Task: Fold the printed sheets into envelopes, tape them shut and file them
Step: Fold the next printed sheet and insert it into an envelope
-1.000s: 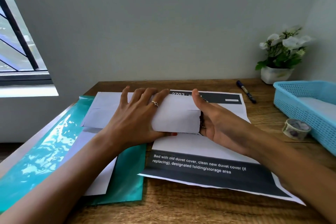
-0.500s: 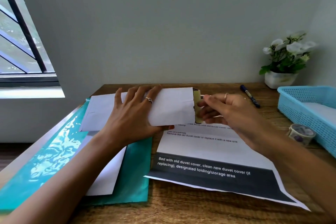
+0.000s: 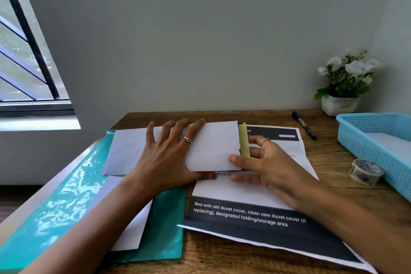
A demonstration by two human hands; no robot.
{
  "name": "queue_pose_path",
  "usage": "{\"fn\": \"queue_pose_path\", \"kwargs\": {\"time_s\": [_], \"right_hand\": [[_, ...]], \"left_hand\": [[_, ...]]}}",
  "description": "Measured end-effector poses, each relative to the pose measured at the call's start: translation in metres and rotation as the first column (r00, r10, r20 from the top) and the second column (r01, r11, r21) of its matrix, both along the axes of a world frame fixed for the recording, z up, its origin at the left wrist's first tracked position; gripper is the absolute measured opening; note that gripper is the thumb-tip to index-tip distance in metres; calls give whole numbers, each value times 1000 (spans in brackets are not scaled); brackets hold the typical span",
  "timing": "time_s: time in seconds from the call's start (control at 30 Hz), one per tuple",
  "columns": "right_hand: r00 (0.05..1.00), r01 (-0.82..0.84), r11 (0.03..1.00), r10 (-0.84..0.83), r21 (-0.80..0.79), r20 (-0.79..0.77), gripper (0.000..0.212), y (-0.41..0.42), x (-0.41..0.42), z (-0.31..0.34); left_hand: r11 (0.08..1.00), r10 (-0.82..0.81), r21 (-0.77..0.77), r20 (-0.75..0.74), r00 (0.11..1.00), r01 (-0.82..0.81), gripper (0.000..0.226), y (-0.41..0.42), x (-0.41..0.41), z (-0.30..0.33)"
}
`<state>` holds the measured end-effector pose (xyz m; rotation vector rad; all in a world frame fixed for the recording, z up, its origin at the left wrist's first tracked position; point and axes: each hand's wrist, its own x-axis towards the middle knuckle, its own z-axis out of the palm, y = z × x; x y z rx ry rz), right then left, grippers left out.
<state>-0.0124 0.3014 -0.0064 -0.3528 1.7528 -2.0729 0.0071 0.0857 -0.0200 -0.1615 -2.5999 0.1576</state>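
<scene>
A white folded paper envelope (image 3: 213, 147) lies across the middle of the desk. My left hand (image 3: 169, 158) presses flat on its left half, thumb under the near edge. My right hand (image 3: 264, 169) grips the envelope's right end, thumb on top and fingers beneath. A strip of pale yellow tape (image 3: 243, 140) runs along that right edge. Under the envelope lies a printed sheet (image 3: 251, 213) with a dark band of white text. A roll of patterned tape (image 3: 365, 172) stands on the desk at the right.
A teal folder (image 3: 66, 202) with white sheets (image 3: 131, 231) on it lies at the left. A blue plastic basket (image 3: 378, 140) sits at the right edge, a dark pen (image 3: 303, 125) and a white potted plant (image 3: 343, 87) behind. A window is at the far left.
My right hand has turned from a flat edge pressing the envelope's right end to gripping it with thumb on top. The yellow tape strip has come into sight along that edge.
</scene>
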Motion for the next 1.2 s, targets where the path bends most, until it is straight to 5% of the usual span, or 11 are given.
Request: {"fn": "queue_pose_path", "kwargs": {"time_s": [0.27,0.4,0.5,0.67,0.87,1.0,1.07,1.1,1.2], "right_hand": [[993,101,993,-97,-54,70,22,6,-7,4],[987,124,990,-115,-70,115,21,11,-8,7],[984,144,988,-136,-60,115,24,13,-9,9],[974,222,970,-214,-98,79,22,21,-15,17],[956,292,939,-288,-181,52,17,32,-26,21],[955,295,932,-286,-209,74,16,37,-32,23],[956,292,932,-278,-214,93,17,39,-35,24],[958,286,934,-270,-213,98,17,41,-36,24],[967,251,951,-236,-182,98,18,41,-38,22]], "left_hand": [[988,-109,115,86,990,98,108,5,9,14],[949,-76,313,92,993,44,78,15,7,35],[954,-46,300,209,977,-20,44,18,-4,54],[932,-170,362,420,891,7,28,27,-19,89],[560,-471,809,491,733,-181,33,38,-21,103],[276,-664,936,351,660,-219,40,47,-18,88],[124,-671,965,253,697,-231,41,54,-19,78],[105,-649,974,221,728,-202,42,56,-22,72],[240,-572,966,218,791,-93,43,63,-30,56]]}}
